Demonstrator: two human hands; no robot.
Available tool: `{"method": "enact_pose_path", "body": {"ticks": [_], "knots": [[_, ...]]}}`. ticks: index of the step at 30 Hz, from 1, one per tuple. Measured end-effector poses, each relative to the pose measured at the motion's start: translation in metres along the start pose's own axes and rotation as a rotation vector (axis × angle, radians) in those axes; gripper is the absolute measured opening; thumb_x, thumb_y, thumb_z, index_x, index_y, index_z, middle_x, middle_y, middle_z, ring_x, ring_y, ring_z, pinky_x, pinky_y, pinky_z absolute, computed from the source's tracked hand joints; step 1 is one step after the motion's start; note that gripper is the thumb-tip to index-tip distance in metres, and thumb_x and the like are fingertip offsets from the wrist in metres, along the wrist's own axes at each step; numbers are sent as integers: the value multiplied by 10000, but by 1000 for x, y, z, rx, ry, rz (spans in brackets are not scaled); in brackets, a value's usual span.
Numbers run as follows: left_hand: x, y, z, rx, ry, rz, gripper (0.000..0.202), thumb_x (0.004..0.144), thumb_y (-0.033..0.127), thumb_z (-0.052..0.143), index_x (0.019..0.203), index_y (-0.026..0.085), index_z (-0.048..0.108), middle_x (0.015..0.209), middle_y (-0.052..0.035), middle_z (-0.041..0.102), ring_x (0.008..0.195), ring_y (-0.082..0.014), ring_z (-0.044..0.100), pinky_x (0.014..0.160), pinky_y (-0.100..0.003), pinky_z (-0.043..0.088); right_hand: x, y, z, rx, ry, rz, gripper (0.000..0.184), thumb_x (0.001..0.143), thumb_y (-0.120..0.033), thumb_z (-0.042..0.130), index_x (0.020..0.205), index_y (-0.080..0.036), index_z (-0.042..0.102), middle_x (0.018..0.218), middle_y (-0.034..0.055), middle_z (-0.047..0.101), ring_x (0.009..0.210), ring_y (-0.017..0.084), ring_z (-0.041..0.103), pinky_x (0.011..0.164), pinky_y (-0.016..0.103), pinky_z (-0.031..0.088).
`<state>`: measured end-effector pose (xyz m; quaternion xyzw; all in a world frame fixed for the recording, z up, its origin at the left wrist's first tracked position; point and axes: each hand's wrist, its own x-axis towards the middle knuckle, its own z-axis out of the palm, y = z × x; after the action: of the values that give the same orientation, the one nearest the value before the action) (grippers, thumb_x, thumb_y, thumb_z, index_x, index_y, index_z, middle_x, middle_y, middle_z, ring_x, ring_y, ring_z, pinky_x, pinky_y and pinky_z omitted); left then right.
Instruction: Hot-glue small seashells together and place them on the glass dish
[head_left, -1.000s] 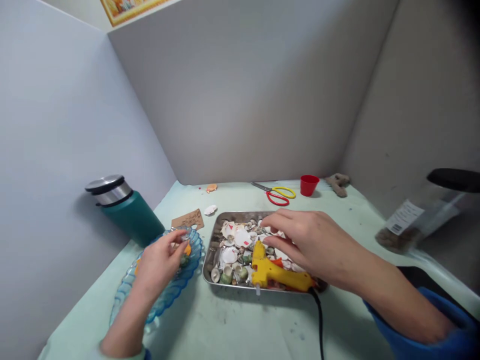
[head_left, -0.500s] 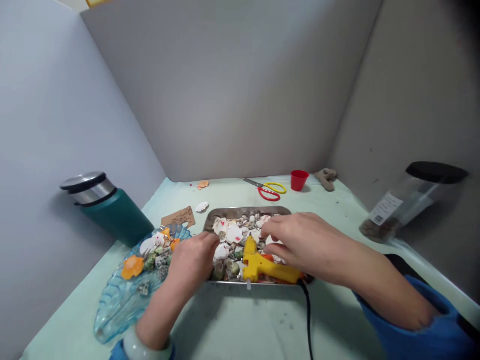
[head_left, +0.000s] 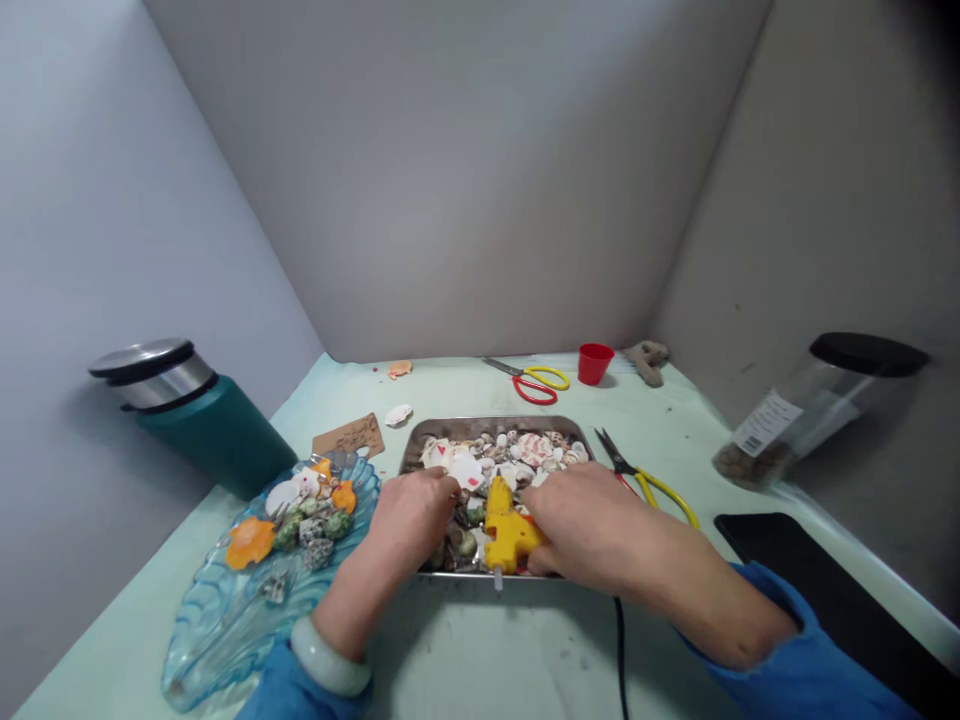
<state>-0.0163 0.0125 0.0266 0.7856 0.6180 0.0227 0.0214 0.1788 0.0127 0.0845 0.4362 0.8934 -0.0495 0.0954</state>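
Note:
A metal tray (head_left: 491, 424) full of seashells and small stones lies in front of me. Across its near side rests a yellow hot glue gun (head_left: 501, 540) with a clear glue stick end poking out over the rim. My right hand (head_left: 589, 520) is closed around the glue gun's handle, which it mostly covers. My left hand (head_left: 416, 515) is over the tray's left edge, fingers pinched together; whatever they hold is hidden. Left of it sits a blue glass shell-shaped dish (head_left: 206, 610) with orange shells, white shells and speckled stones.
A teal bottle (head_left: 217, 430) stands at left. Behind the tray are a brown card (head_left: 349, 438), red-and-yellow scissors (head_left: 536, 380) and a red cup (head_left: 595, 364). At right lie yellow-handled pliers or scissors (head_left: 667, 490), a black phone-like slab (head_left: 817, 590) and a clear jar (head_left: 795, 430).
My right hand has come down from over the shells onto the glue gun's handle and closed on it. The left hand stays pinched at the tray's left edge. The view has shifted slightly.

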Motion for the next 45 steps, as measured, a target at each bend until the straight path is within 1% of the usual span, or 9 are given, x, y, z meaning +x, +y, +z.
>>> {"method": "enact_pose_path", "body": {"ticks": [9, 13, 18, 22, 24, 28, 33, 39, 45], "knots": [[0, -4, 3, -378, 104, -97, 191, 789, 174, 487, 766, 196, 675, 916, -93, 662, 841, -246, 616, 710, -327, 397, 0, 0, 7, -34, 38, -45, 195, 724, -241, 566, 706, -134, 728, 666, 139, 718, 628, 273, 668, 535, 315, 415], [-2, -11, 0, -727, 136, -205, 129, 786, 241, 515, 782, 176, 626, 697, -54, 652, 668, -201, 612, 658, -312, 426, -2, 14, 9, -27, 85, -74, 207, 716, -269, 533, 676, -148, 696, 611, 111, 688, 559, 231, 628, 454, 275, 321], [-5, -13, -1, -1237, 78, -293, 155, 739, 312, 601, 772, 162, 578, 572, -2, 634, 539, -140, 602, 591, -268, 479, -4, 32, 13, 89, 106, -71, 132, 709, -260, 539, 744, -182, 639, 598, 44, 643, 511, 176, 555, 433, 250, 259], [-8, -12, -2, -1616, -22, -289, 226, 661, 308, 722, 753, 143, 598, 581, -12, 654, 527, -113, 600, 584, -241, 491, -4, 23, 25, 117, 172, -32, 246, 702, -354, 611, 883, -189, 603, 677, 46, 655, 618, 221, 601, 499, 260, 300], [-9, -11, 0, -1760, -83, -275, 249, 640, 303, 757, 744, 132, 607, 570, -13, 643, 504, -100, 582, 563, -232, 492, -4, 16, 32, 127, 176, -21, 299, 690, -387, 637, 911, -191, 589, 723, 56, 668, 662, 245, 620, 525, 270, 320], [-10, -12, 5, -1920, -172, -249, 234, 638, 275, 775, 694, 125, 605, 515, 17, 576, 440, -69, 518, 506, -209, 483, -10, 13, 38, 151, 173, -8, 166, 797, -295, 535, 908, -182, 588, 781, 71, 679, 723, 237, 635, 589, 281, 368], [-9, -11, 10, -2049, -196, -233, 239, 630, 267, 789, 725, 122, 624, 539, 40, 543, 417, -39, 482, 469, -177, 482, -21, 27, 33, 603, 325, 65, 307, 913, -379, 404, 1123, -206, 546, 917, 67, 655, 805, 213, 606, 682, 294, 423], [-10, -8, 8, -2117, -182, -220, 261, 626, 259, 797, 774, 111, 641, 629, 47, 538, 414, 3, 431, 441, -138, 468, -18, 35, 56, 1393, 464, 118, 424, 860, -482, 494, 1154, -176, 476, 598, -52, 404, 517, 133, 434, 498, 262, 371], [-11, -2, 8, -2086, -167, -207, 227, 641, 230, 784, 756, 112, 628, 627, 26, 572, 400, -20, 443, 449, -194, 481, -13, 21, 70, 1541, 406, -3, 325, 843, -428, 546, 1083, -213, 506, 595, -56, 386, 508, 114, 397, 522, 272, 366]]}}
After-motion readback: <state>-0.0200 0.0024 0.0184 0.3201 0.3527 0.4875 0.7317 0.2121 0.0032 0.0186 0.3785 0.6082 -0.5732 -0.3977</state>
